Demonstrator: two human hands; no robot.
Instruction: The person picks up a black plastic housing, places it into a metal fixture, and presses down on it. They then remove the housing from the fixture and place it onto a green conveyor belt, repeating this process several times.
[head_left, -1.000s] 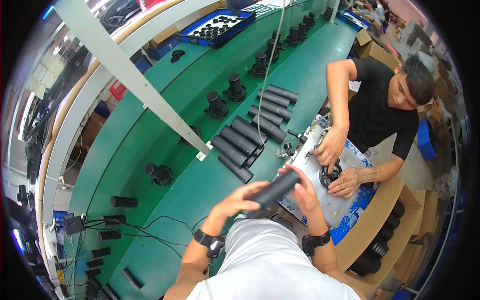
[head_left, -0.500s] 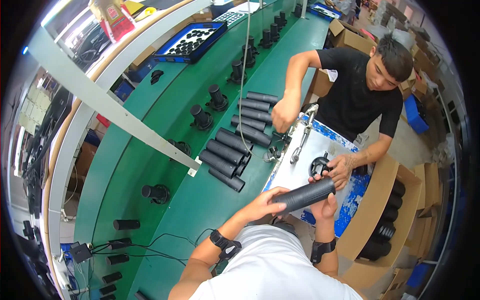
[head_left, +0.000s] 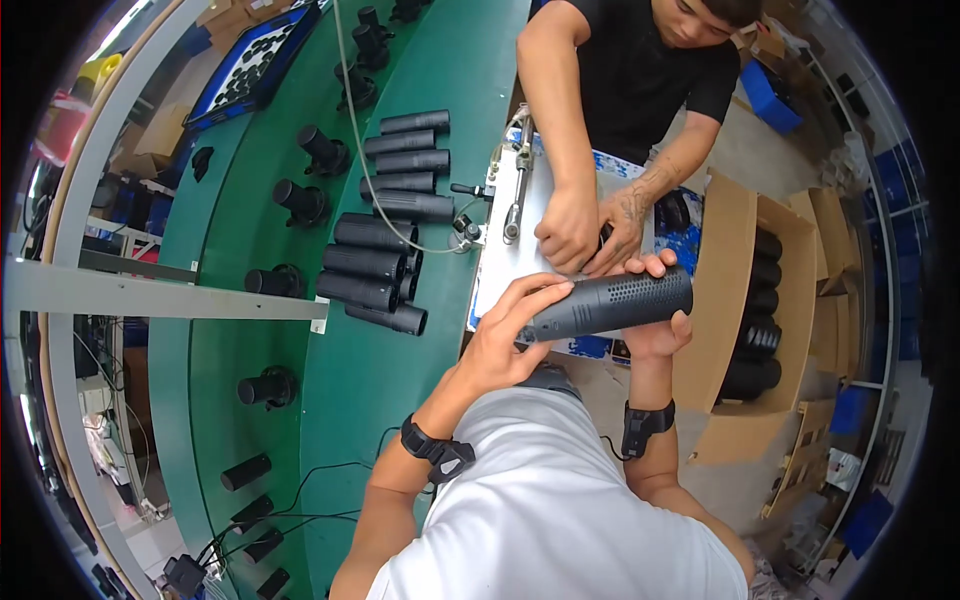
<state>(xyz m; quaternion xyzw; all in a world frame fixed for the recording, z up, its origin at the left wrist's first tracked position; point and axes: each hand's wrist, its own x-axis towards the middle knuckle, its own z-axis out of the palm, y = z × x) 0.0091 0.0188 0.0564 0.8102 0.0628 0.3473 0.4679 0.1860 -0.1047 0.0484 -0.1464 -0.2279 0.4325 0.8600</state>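
In the head view, a dark grey perforated cylinder of matt plastic (head_left: 608, 303) is held crosswise above the near edge of a white flat work plate (head_left: 510, 265). Its long axis runs nearly level, left to right, rising slightly toward the right; the end toward the person's right is the higher one, the other end dips toward the green workbench (head_left: 400, 380).

The left hand (head_left: 500, 335) is closed on the lower left end of the cylinder, with the fingers laid over its top and the thumb seemingly beneath, though that side is hidden. The right hand (head_left: 655, 320) is clamped on the opposite end from below, the fingertips (head_left: 655, 265) curling over the upper edge. The cylinder thus lies between the two hands, spanning them.

Just beyond the cylinder, over the work plate, a co-worker's two hands (head_left: 590, 225) are pressed together on a small dark part, which cannot be made out clearly. To the left of the plate, a row of black plastic tubes (head_left: 385, 230) lies side by side on the workbench. To the right of the plate, an open cardboard box (head_left: 730, 270) holds further dark tubes stacked on end.
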